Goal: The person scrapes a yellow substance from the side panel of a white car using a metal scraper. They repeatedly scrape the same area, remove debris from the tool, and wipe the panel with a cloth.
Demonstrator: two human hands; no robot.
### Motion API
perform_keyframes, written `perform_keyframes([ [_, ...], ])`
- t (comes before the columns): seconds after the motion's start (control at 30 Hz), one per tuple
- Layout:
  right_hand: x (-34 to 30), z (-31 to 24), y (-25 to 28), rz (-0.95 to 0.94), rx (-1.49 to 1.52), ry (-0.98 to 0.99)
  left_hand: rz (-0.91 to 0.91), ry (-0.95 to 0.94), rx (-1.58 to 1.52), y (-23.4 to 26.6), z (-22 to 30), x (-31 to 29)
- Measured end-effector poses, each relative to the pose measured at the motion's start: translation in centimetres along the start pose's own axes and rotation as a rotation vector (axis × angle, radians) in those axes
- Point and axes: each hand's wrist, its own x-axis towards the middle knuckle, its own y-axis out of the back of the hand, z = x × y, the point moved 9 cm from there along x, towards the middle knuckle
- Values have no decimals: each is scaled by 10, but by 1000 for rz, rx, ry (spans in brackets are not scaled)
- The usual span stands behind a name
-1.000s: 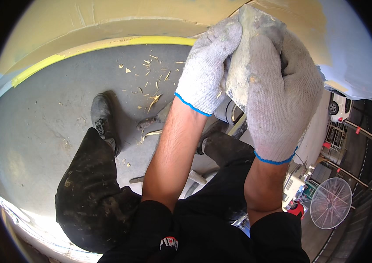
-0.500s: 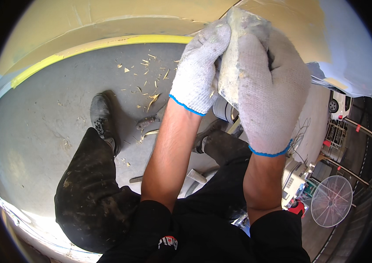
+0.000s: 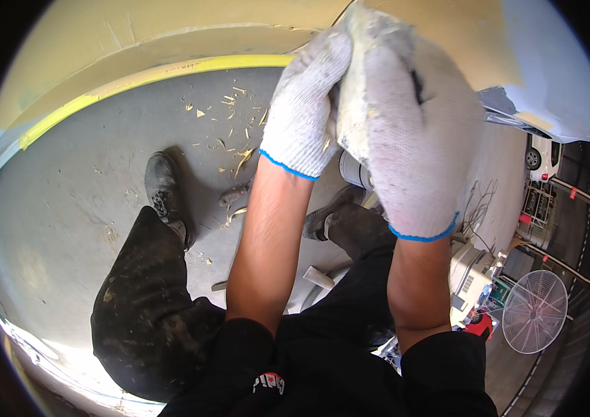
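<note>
Tan panel (image 3: 170,35) bars way beyond pale piece (image 3: 354,111); open air between forearms (image 3: 267,243) below.

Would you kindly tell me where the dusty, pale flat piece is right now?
In the head view, the dusty, pale flat piece is held near the top, slightly right of centre, between the gloved left hand and the gloved right hand.

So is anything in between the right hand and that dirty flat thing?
Just a pale knitted glove on the right hand, which grips the smeared flat piece; nothing else shows between them.
</note>
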Motion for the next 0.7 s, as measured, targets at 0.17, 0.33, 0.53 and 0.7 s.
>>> perform_keyframes([
  [0.17, 4, -10, 19, 102, -10, 94, 71, 23, 6, 8, -2, 12],
  [0.33, 4, -11, 20, 120, -2, 142, 55, -16, 158, -3, -2, 11],
  [0.53, 0, -2, 8, 66, -78, 77, 89, -91, 375, 5, 8, 10],
  [0.7, 0, 2, 5, 46, -34, 62, 12, -8, 114, -2, 3, 6],
])
